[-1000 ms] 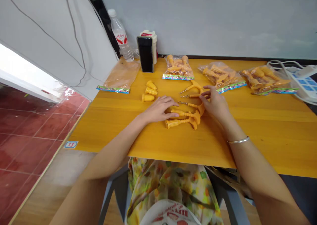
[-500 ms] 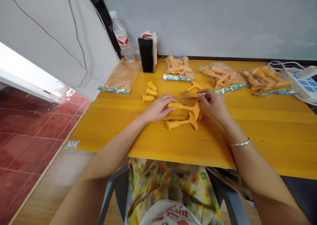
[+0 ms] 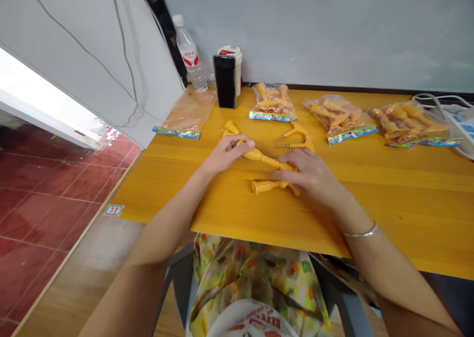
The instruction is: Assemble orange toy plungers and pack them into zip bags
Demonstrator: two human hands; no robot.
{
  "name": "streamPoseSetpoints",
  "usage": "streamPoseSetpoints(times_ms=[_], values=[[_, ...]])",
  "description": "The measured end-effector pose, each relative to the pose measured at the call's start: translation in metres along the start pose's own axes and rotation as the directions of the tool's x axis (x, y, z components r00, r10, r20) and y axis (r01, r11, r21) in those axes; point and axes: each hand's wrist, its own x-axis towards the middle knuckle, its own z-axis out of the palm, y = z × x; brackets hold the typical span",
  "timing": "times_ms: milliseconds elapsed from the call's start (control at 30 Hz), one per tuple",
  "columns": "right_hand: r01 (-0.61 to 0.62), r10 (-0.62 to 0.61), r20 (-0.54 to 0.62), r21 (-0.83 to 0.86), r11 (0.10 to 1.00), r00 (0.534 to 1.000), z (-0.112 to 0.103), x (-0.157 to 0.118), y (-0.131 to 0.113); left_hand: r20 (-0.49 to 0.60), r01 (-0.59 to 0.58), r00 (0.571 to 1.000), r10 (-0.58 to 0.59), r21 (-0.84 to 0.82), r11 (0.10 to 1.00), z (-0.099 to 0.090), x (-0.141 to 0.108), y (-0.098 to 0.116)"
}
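My left hand (image 3: 225, 155) pinches the sleeve end of a yellow plastic corkscrew (image 3: 267, 160) just above the table. Around its T-shaped handle, at the other end, my right hand (image 3: 314, 173) is closed. The fingers cover most of that handle. A second sleeved corkscrew (image 3: 264, 186) lies below it, its handle partly under my right hand. Beyond my right hand lie bare corkscrew handles (image 3: 306, 140) with metal spirals pointing left. A loose yellow sleeve (image 3: 231, 127) shows behind my left hand, which hides other sleeves.
Three clear bags of yellow corkscrew parts, a left bag (image 3: 273, 102), a middle bag (image 3: 336, 115) and a right bag (image 3: 407, 119), line the back. A flat bag (image 3: 188, 112), phone (image 3: 225, 81), white cup (image 3: 238, 63), bottle (image 3: 192, 63) and power strip (image 3: 461, 124) stand or lie near the edges.
My left hand has closed on the corkscrew's sleeve and lifted it at a slant. My right hand has come down from the bare handles onto this corkscrew's handle. The view has shifted slightly.
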Motion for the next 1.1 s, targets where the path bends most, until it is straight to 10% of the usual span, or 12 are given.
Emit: streamPoseSetpoints(times_ms=[100,200,267,400,533,767,1100], values=[[0.103,-0.123,-0.048,-0.306,0.947,0.991,-0.01,-0.009,0.005,-0.41,-0.024,0.907,-0.093,-0.272,0.962,-0.05,0.009,-0.017],[-0.218,0.164,-0.307,-0.149,0.965,0.937,-0.019,-0.02,0.02,-0.718,-0.157,0.696,0.005,-0.146,0.977,-0.09,0.011,-0.031],[-0.448,0.486,-0.364,0.19,0.874,0.794,-0.019,-0.024,0.032,-0.652,-0.094,0.75,0.116,0.069,0.993,-0.093,0.007,-0.032],[-0.658,0.851,-0.146,0.573,0.489,0.505,-0.008,-0.026,0.05,-0.167,-0.08,0.966,0.197,0.53,0.844,-0.062,-0.005,-0.023],[-0.747,0.949,-0.008,0.614,0.254,0.317,0.004,-0.03,0.061,0.126,-0.164,0.986,0.106,0.751,0.639,-0.046,-0.009,-0.02],[-0.762,0.932,0.082,0.604,0.234,0.352,0.007,-0.029,0.057,0.204,-0.197,0.978,0.038,0.851,0.487,-0.055,-0.008,-0.025],[-0.862,0.917,0.145,0.421,0.281,0.371,0.017,-0.047,0.069,0.135,-0.23,0.972,0.191,0.692,0.684,-0.046,-0.007,-0.023]])
